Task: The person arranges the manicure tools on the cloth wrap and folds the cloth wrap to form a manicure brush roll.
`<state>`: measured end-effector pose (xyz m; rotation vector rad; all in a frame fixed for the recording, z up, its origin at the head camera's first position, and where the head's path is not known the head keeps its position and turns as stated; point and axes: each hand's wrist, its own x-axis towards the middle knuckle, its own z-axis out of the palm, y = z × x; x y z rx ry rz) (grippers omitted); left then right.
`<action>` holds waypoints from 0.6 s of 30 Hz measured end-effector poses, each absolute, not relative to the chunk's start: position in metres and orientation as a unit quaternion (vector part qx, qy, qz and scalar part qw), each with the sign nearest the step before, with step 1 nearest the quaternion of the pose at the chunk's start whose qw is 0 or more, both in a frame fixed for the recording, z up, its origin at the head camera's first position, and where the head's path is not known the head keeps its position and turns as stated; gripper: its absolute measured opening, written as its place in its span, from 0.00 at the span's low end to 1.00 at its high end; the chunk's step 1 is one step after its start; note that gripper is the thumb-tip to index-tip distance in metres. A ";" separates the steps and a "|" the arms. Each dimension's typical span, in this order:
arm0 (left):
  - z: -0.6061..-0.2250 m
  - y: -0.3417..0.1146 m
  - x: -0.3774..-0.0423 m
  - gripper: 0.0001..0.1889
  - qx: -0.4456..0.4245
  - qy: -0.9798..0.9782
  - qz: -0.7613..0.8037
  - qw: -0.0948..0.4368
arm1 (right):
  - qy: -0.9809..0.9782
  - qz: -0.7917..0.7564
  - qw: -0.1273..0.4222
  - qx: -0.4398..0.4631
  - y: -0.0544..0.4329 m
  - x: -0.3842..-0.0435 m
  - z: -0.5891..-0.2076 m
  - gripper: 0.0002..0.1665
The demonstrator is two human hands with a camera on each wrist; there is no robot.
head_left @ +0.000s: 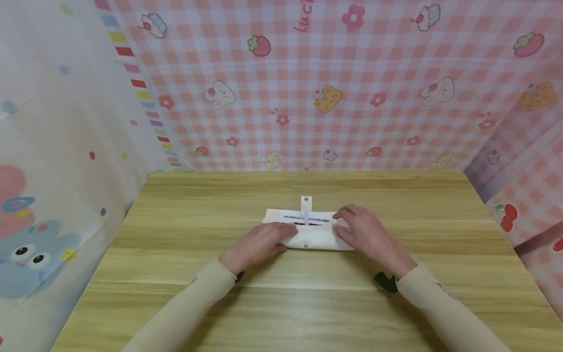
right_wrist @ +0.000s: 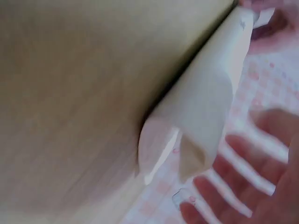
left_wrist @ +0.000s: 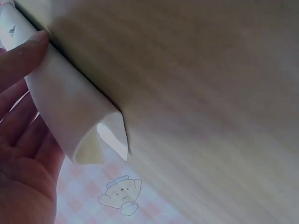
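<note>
A white folding case [head_left: 321, 239] lies on the table with its near flap folded over. A narrow tab with a snap [head_left: 306, 201] sticks out at the far side, and another snap stud [head_left: 306, 246] sits on the flap. Inside, a thin metal tool [head_left: 308, 218] lies crosswise above a dark red item, partly covered. My left hand [head_left: 264, 242] holds the flap's left part, thumb [left_wrist: 28, 58] on its front and fingers over the top. My right hand [head_left: 367, 234] is at the right end; its fingers [right_wrist: 252, 158] are spread and loose beside the curled flap.
The wood-grain table [head_left: 303, 303] extends around the case. A pink checked cloth [head_left: 294, 98] with cartoon prints hangs behind the far edge, and a pale printed sheet [head_left: 66, 146] hangs on the left. Dark bands [head_left: 386, 282] show at the wrists.
</note>
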<state>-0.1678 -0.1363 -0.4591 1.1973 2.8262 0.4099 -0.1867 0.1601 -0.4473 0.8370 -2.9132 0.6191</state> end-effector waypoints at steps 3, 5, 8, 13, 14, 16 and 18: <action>-0.459 -0.135 -0.172 0.23 0.378 0.914 0.143 0.033 | -0.928 0.174 0.006 0.329 0.159 -0.179 -0.448 0.25; -0.458 -0.135 -0.174 0.22 0.373 0.915 0.149 0.041 | -0.925 0.164 -0.016 0.342 0.158 -0.176 -0.450 0.31; -0.457 -0.135 -0.175 0.22 0.369 0.914 0.158 0.052 | -0.926 0.164 -0.041 0.336 0.159 -0.173 -0.453 0.34; -0.456 -0.136 -0.178 0.21 0.374 0.908 0.180 0.059 | -0.925 0.195 -0.060 0.321 0.163 -0.176 -0.456 0.31; -0.455 -0.137 -0.178 0.20 0.372 0.907 0.186 0.060 | -0.924 0.200 -0.061 0.321 0.164 -0.177 -0.456 0.29; -0.454 -0.137 -0.179 0.18 0.368 0.906 0.197 0.066 | -0.922 0.211 -0.068 0.318 0.165 -0.180 -0.456 0.27; -0.452 -0.138 -0.180 0.16 0.362 0.905 0.211 0.077 | -0.920 0.220 -0.078 0.316 0.168 -0.183 -0.454 0.25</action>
